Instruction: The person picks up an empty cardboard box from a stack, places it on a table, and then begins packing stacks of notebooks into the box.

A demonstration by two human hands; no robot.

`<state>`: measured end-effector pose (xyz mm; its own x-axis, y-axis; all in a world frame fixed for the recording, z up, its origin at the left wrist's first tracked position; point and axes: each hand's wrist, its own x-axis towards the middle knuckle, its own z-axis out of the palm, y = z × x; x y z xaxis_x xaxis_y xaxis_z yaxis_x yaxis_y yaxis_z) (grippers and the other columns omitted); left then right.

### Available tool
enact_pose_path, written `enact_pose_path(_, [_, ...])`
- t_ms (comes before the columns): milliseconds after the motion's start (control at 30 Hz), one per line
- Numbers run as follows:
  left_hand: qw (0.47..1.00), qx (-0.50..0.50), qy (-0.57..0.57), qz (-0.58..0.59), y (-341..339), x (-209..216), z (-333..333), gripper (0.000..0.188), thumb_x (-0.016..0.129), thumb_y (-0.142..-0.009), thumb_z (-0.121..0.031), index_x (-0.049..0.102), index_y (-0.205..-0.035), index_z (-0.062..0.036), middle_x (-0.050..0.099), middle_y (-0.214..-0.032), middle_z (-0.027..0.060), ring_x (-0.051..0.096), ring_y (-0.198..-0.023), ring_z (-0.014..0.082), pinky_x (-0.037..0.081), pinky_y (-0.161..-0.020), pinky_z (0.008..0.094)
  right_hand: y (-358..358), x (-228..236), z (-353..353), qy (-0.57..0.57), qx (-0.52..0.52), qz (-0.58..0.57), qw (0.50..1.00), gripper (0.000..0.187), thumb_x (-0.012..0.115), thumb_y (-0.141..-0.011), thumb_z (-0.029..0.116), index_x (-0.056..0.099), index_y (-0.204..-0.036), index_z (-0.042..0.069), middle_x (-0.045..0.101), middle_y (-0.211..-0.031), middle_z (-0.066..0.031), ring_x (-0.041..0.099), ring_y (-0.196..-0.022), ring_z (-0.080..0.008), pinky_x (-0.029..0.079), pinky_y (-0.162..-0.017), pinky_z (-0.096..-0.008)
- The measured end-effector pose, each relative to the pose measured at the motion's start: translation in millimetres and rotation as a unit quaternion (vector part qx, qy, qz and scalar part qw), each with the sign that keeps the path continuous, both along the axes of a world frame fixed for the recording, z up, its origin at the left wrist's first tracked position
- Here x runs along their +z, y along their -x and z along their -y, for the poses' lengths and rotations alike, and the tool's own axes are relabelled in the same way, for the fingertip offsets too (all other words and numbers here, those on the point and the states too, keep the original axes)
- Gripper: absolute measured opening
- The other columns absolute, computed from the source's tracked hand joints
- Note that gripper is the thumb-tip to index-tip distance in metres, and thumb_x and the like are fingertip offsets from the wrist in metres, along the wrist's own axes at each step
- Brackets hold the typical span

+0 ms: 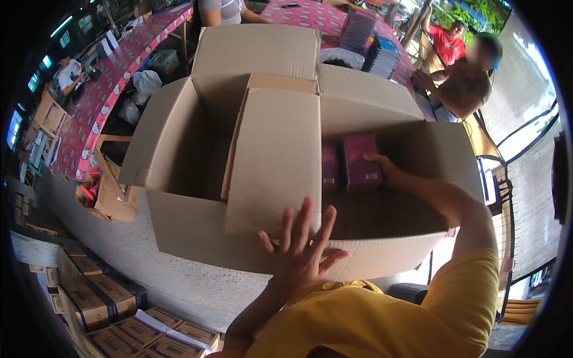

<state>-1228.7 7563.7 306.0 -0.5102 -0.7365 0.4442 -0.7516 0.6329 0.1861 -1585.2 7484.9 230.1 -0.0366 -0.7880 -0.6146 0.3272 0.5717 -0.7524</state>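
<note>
In front of me stand two large cardboard boxes (197, 215) side by side with their flaps up, and one flap (277, 161) lies across the middle between them. Down in the right-hand box, my right hand (385, 170) grips a purple box (360, 156) by its right side. Another purple box (329, 167) sits just left of it, partly hidden by the flap. My left hand (300, 247) is spread with its fingers apart at the near edge of the flap, holding nothing. The left box looks dark inside, so its contents are hard to make out.
A long table with a pink patterned cover (113, 77) runs along the left. Beyond the boxes, stacks of notebooks (382, 56) stand on another pink-covered table. Several sealed cartons (113, 295) lie at lower left. A person in dark clothing (468, 83) works at far right; others are around.
</note>
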Motion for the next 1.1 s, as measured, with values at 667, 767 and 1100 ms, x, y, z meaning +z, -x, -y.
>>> enact_pose_path(667, [0.997, -0.003, 0.043, -0.056, 5.5, -17.6, 0.6, 0.063, 0.042, -0.085, -0.072, 0.055, -0.133, -0.0321, 0.032, -0.149, 0.0188, 0.022, -0.140, 0.0331, -0.016, -0.110, 0.0560, 4.1, -81.6, 13.2, -0.011, -0.050, -0.042, 0.998, 0.062, 0.069, -0.078, 0.058, 0.059, -0.112, 0.007, 0.063, -0.107, -0.0092, 0.061, -0.097, -0.0220, 0.050, -0.085, -0.0403])
enact_pose_path(767, [0.996, -0.005, 0.013, -0.086, 9.8, -11.1, -2.6, 0.062, 0.042, -0.086, -0.069, 0.051, -0.135, -0.0333, 0.035, -0.150, 0.0155, 0.026, -0.139, 0.0319, -0.015, -0.110, 0.0551, 8.6, -94.3, 7.9, -0.052, -0.105, -0.105, 0.988, 0.070, 0.067, -0.077, 0.062, 0.058, -0.116, 0.004, 0.062, -0.114, -0.0129, 0.060, -0.105, -0.0262, 0.047, -0.093, -0.0420])
enact_pose_path(1100, [0.975, -0.062, 0.032, -0.211, 28.8, 42.9, -30.9, 0.075, 0.059, -0.079, -0.065, 0.052, -0.134, -0.0148, 0.035, -0.145, 0.0239, 0.036, -0.133, 0.0391, 0.024, -0.107, 0.0590, -10.6, 135.8, -14.4, 0.062, 0.450, -0.638, 0.621, 0.076, 0.063, -0.075, 0.067, 0.063, -0.114, 0.002, 0.065, -0.107, -0.0210, 0.064, -0.099, -0.0341, 0.052, -0.083, -0.0430])
